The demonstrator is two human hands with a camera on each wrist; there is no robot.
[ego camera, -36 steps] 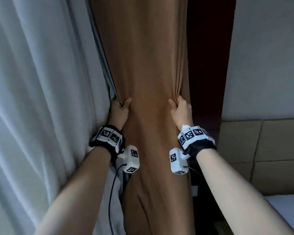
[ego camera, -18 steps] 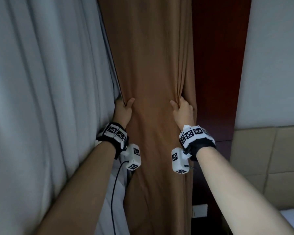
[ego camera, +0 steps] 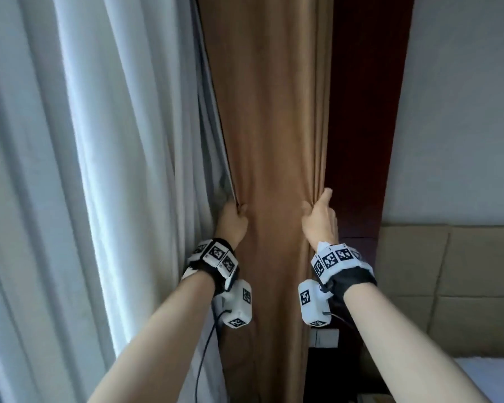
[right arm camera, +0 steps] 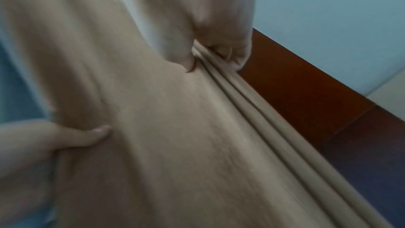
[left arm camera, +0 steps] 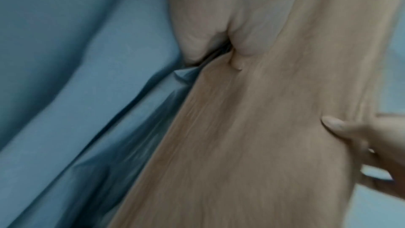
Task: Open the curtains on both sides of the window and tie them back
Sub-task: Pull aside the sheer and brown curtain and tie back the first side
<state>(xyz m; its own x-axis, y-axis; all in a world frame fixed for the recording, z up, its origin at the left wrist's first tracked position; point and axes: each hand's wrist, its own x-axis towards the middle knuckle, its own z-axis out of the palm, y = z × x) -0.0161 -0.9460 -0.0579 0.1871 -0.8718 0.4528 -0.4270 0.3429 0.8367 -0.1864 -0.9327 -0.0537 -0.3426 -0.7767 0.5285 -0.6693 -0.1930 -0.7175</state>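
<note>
Curtain (ego camera: 269, 170) hangs bunched as a narrow brown column between the sheer (ego camera: 99, 170) and the wood trim (ego camera: 367, 112). Over the last second its width between the hands stays unchanged while the hands sit slightly higher; gathering is judged complete, tying not begun. Left hand (ego camera: 232, 221) grips the left edge, thumb in front. Right hand (ego camera: 320, 218) pinches the right-edge folds.

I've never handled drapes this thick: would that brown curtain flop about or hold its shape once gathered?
Probably floppy: the brown curtain creases where the left hand and right hand grip its edges. Likely fairly heavy, since it hangs in straight, dense folds. Released, it would probably spread again.
</note>
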